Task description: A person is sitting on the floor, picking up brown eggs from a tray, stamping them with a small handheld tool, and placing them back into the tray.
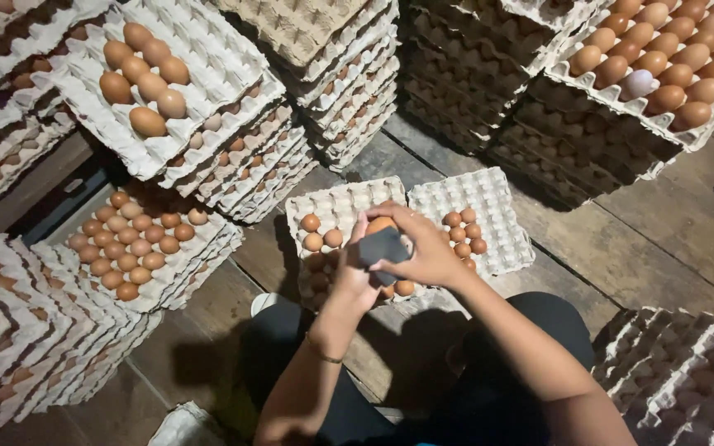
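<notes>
Tall stacks of grey moulded-pulp egg trays (349,83) loaded w/ brown eggs: standing well beyond grip, on all sides. Worn dark wooden plank floor (663,239) under everything.

Two single grey pulp trays side by side on floor, directly under grip. Tray on left-hand side (332,206): partly filled, brown eggs in several cells. Tray on right-hand side (493,211): small cluster of brown eggs (466,231) just beside right hand.

Both hands meeting above trays, approx. at seam between them. Right hand (427,248): fingers curled over top of one brown egg (380,224), clamped on it. Left hand (355,277): closed on dark grey rectangular pad (382,246), pad pressed against underside of egg. Egg held clear of trays, between both hands. Thin bracelet (324,357) on left wrist.
</notes>
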